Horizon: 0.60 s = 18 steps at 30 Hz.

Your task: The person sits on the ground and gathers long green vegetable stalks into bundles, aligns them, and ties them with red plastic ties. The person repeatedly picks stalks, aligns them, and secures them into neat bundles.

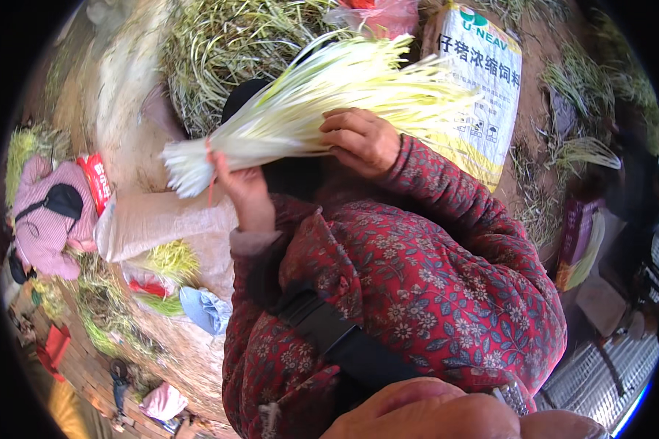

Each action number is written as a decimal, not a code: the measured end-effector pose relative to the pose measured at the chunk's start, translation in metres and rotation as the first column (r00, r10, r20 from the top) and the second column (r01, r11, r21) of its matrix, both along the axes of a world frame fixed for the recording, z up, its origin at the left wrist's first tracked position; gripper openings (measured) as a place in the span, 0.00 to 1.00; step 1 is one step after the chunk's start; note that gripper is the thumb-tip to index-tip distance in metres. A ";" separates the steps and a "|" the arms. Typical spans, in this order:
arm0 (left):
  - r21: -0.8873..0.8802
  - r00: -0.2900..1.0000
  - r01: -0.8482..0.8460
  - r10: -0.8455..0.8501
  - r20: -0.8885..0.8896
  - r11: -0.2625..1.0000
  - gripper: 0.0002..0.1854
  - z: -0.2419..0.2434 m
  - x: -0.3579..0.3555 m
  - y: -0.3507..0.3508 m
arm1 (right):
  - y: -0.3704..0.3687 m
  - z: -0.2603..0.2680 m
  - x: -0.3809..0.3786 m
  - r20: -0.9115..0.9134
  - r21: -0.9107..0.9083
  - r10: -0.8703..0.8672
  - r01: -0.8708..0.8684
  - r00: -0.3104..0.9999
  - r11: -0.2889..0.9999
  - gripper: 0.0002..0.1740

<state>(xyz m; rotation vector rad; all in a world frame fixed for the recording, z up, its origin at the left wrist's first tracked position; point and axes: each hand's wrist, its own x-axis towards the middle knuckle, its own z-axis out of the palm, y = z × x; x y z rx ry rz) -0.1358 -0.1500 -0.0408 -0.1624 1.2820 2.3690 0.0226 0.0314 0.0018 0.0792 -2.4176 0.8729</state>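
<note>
A bundle of pale yellow-and-white leafy stems [302, 104], which look like blanched garlic chives, lies across both hands. A thin red tie [208, 147] circles it near the white cut ends, and one end of the tie hangs down. My left hand [247, 189] grips the bundle from below at the tied part, thumb against the tie. Farther along, my right hand [362, 140] has its fingers curled over the near edge of the stems. The leafy tips fan out to the right, over a printed woven sack [486, 104].
Loose greenish stalks [203, 60] are heaped beyond the bundle. A pale sack [165, 222] lies at left, near a person [55, 214] in a checked top. More chives [173, 260] and a blue cloth [206, 310] sit below it. A purple box [576, 236] stands at right.
</note>
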 end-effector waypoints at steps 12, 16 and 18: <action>-0.275 1.000 -0.025 0.028 0.009 0.961 0.30 -0.020 -0.005 -0.116 | 0.025 -0.028 0.044 0.201 0.098 -0.179 0.162 0.963 0.982 0.18; -0.625 0.801 -0.181 -0.254 -0.542 0.760 0.27 -0.021 -0.003 -0.108 | 0.026 -0.031 0.039 0.231 0.076 -0.146 0.132 0.962 0.988 0.18; -0.528 0.835 -0.215 -0.126 -0.536 0.822 0.31 -0.016 -0.008 -0.104 | 0.030 -0.032 0.040 0.246 0.050 -0.122 0.113 0.961 0.992 0.17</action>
